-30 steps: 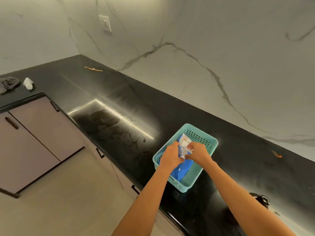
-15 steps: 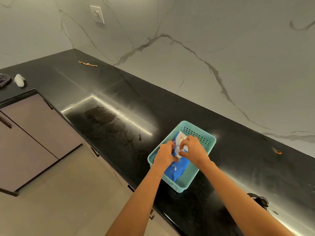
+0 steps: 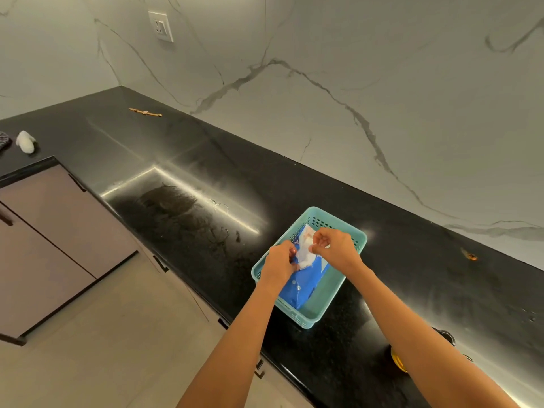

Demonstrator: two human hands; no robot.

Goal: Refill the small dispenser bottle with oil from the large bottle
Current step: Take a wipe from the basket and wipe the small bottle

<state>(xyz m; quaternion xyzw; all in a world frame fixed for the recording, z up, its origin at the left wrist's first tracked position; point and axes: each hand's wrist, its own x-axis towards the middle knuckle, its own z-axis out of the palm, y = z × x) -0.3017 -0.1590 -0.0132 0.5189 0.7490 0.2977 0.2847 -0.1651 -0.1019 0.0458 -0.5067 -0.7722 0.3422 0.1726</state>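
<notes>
A blue packet of wipes (image 3: 306, 282) lies in a teal plastic basket (image 3: 323, 307) on the black counter (image 3: 382, 245). My left hand (image 3: 279, 263) presses on the packet's upper part. My right hand (image 3: 335, 245) pinches a white wipe (image 3: 304, 256) that sticks out of the packet. Behind my right forearm, at the lower right, a dark round cap (image 3: 446, 337) and a bit of yellow (image 3: 397, 362) show; I cannot tell whether they belong to a bottle. No oil bottle is plainly visible.
A wet smear (image 3: 176, 210) marks the counter left of the basket. A gold wristwatch (image 3: 145, 112) lies by the marble wall, a white crumpled thing (image 3: 26, 141) at the far left. A wall socket (image 3: 161, 26) sits above. Cabinet doors (image 3: 59, 231) stand below.
My right hand has lifted a little and drawn the white wipe further out of the packet. The view has shifted slightly; the basket stays in place.
</notes>
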